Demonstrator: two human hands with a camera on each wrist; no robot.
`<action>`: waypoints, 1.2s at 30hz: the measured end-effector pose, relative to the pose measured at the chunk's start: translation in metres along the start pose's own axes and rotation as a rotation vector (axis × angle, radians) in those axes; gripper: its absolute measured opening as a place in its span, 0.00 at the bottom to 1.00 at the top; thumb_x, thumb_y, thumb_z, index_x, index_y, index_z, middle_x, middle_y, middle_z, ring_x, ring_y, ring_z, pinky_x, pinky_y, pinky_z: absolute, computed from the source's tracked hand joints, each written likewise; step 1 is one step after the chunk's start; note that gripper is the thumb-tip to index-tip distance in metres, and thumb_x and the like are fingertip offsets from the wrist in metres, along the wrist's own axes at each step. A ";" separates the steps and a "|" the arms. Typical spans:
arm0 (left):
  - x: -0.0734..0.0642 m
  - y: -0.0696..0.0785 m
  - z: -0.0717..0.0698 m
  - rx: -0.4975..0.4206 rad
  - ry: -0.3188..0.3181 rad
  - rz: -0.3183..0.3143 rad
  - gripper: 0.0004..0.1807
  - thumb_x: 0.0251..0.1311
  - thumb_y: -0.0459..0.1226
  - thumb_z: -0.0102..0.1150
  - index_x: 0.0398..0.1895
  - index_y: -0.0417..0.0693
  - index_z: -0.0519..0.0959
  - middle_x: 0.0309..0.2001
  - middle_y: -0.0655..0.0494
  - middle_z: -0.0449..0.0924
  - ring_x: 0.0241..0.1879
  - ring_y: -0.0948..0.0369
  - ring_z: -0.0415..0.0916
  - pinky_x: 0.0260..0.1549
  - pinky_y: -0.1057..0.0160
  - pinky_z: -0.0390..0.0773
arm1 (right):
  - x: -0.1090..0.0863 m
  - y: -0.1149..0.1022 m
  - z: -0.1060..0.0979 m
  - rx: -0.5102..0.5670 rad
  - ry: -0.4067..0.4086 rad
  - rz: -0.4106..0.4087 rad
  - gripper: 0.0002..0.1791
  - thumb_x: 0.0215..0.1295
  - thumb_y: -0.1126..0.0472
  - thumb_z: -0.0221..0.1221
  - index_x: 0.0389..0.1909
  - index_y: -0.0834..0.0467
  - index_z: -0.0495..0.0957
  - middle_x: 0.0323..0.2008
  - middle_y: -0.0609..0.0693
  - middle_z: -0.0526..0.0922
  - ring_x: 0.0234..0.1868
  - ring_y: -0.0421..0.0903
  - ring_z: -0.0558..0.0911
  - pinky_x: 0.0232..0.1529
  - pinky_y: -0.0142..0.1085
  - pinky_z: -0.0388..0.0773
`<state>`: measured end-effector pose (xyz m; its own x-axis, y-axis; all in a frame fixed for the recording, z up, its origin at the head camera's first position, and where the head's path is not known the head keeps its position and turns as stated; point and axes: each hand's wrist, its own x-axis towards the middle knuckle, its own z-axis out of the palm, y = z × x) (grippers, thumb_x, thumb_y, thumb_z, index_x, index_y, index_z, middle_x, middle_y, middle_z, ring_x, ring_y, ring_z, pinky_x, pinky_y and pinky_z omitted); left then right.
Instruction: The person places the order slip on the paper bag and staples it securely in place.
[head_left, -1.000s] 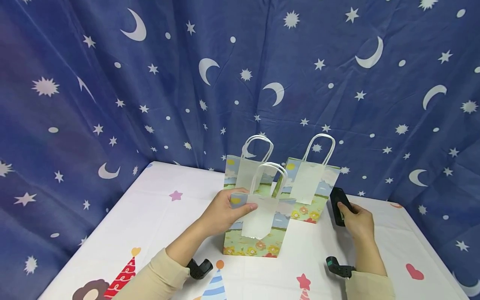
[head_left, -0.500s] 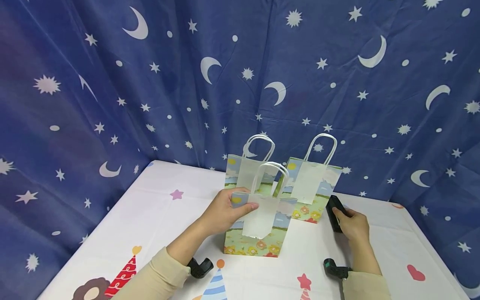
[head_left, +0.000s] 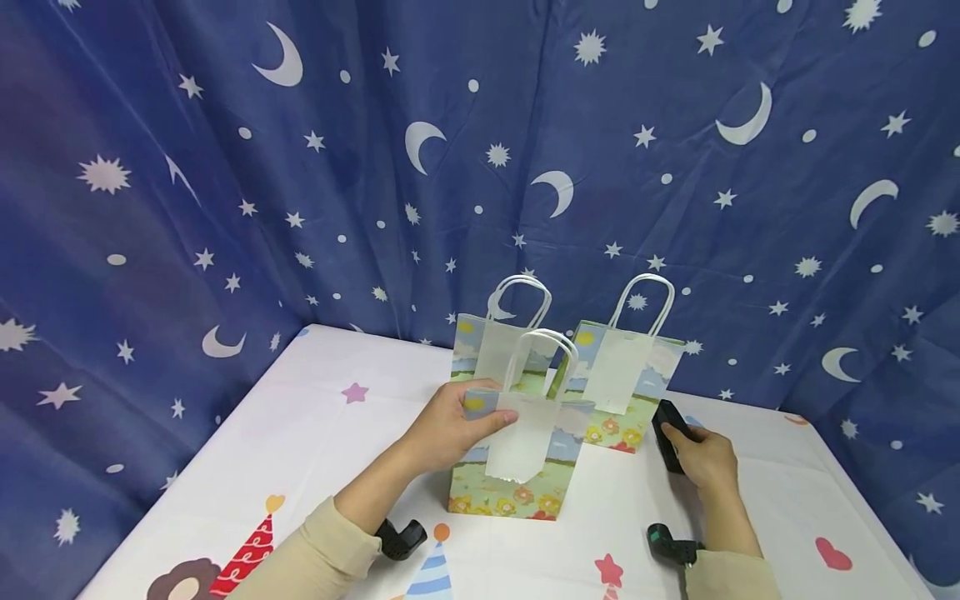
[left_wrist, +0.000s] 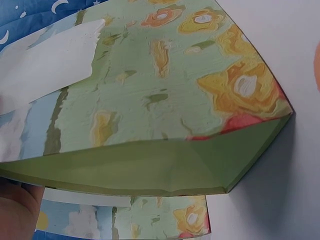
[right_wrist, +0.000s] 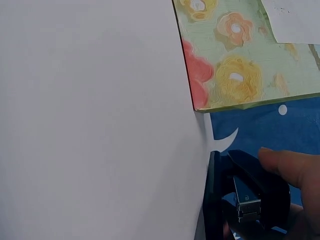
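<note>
In the head view my left hand pinches the top left edge of a small paper gift bag, thumb in front and fingers behind. The bag is printed with flowers and sky, has white twisted handles and a white paper patch on its front. From the left wrist view I see the bag's green side, while most of that hand is hidden. At the right, my right hand grips a black stapler near the table. Its metal front shows in the right wrist view.
Two matching bags stand behind: one at the back left, partly covered by the front bag, and one at the back right, just left of the stapler. A white printed tablecloth covers the table. Behind it hangs a blue curtain.
My right hand has shifted a little left and nearer to me with the stapler, which has turned slightly. My left hand and the bags keep their places.
</note>
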<state>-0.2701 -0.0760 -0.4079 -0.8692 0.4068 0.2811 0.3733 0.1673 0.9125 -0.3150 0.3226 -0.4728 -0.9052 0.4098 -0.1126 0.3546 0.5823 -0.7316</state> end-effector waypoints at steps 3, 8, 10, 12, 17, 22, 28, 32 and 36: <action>0.000 -0.002 0.000 -0.010 -0.011 -0.016 0.14 0.69 0.44 0.67 0.55 0.54 0.85 0.54 0.58 0.86 0.47 0.63 0.80 0.48 0.64 0.82 | 0.000 0.002 0.000 -0.007 -0.014 0.004 0.42 0.72 0.40 0.59 0.70 0.72 0.68 0.68 0.76 0.68 0.65 0.71 0.70 0.62 0.60 0.73; 0.001 -0.008 -0.001 -0.026 -0.039 -0.034 0.16 0.69 0.44 0.67 0.58 0.55 0.84 0.54 0.58 0.86 0.50 0.63 0.82 0.52 0.63 0.82 | 0.000 0.003 0.001 0.016 -0.027 0.017 0.44 0.71 0.40 0.60 0.71 0.72 0.66 0.69 0.76 0.67 0.67 0.70 0.69 0.65 0.60 0.71; 0.002 -0.011 -0.001 -0.032 -0.049 -0.038 0.17 0.69 0.44 0.67 0.59 0.55 0.83 0.54 0.58 0.87 0.49 0.63 0.83 0.53 0.63 0.81 | 0.001 0.002 0.000 0.029 -0.012 0.017 0.43 0.71 0.41 0.61 0.72 0.71 0.66 0.69 0.75 0.68 0.67 0.70 0.70 0.65 0.59 0.72; 0.003 -0.015 -0.002 -0.043 -0.060 -0.045 0.18 0.68 0.44 0.68 0.60 0.55 0.82 0.53 0.58 0.87 0.49 0.62 0.83 0.53 0.63 0.82 | 0.001 0.000 -0.001 0.027 0.025 0.012 0.42 0.71 0.42 0.61 0.72 0.69 0.67 0.68 0.75 0.70 0.67 0.70 0.71 0.63 0.58 0.74; 0.003 -0.023 -0.006 -0.066 -0.086 -0.071 0.22 0.67 0.44 0.70 0.63 0.61 0.79 0.55 0.62 0.87 0.53 0.62 0.84 0.57 0.60 0.81 | -0.004 -0.011 -0.009 0.064 0.133 0.010 0.37 0.73 0.42 0.58 0.73 0.63 0.69 0.68 0.71 0.73 0.66 0.69 0.74 0.59 0.59 0.75; 0.002 -0.028 -0.010 -0.066 -0.100 -0.089 0.25 0.65 0.43 0.71 0.65 0.63 0.78 0.56 0.64 0.87 0.55 0.61 0.83 0.60 0.58 0.79 | -0.013 -0.031 -0.018 0.154 0.180 -0.010 0.35 0.75 0.42 0.57 0.74 0.58 0.69 0.70 0.66 0.73 0.72 0.67 0.68 0.66 0.61 0.68; 0.000 -0.033 -0.014 -0.075 -0.122 -0.098 0.28 0.64 0.41 0.72 0.67 0.61 0.75 0.56 0.61 0.86 0.55 0.60 0.84 0.58 0.57 0.80 | -0.028 -0.055 -0.027 0.217 0.240 -0.061 0.31 0.75 0.44 0.57 0.73 0.54 0.72 0.69 0.58 0.75 0.67 0.57 0.73 0.58 0.49 0.72; -0.001 -0.035 -0.017 -0.085 -0.141 -0.105 0.31 0.63 0.40 0.73 0.68 0.61 0.74 0.58 0.60 0.86 0.56 0.60 0.83 0.59 0.57 0.80 | -0.039 -0.071 -0.030 0.237 0.242 -0.083 0.30 0.75 0.43 0.58 0.74 0.49 0.71 0.69 0.55 0.75 0.64 0.51 0.74 0.61 0.48 0.74; 0.000 -0.037 -0.018 -0.083 -0.155 -0.106 0.31 0.62 0.39 0.73 0.68 0.60 0.75 0.58 0.59 0.86 0.56 0.60 0.83 0.60 0.56 0.79 | -0.051 -0.086 -0.031 0.262 0.215 -0.132 0.28 0.75 0.44 0.59 0.73 0.46 0.72 0.67 0.52 0.77 0.62 0.45 0.75 0.67 0.51 0.73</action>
<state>-0.2896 -0.0988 -0.4359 -0.8397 0.5252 0.1384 0.2485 0.1449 0.9577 -0.2918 0.2733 -0.3833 -0.8591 0.4981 0.1177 0.1411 0.4516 -0.8810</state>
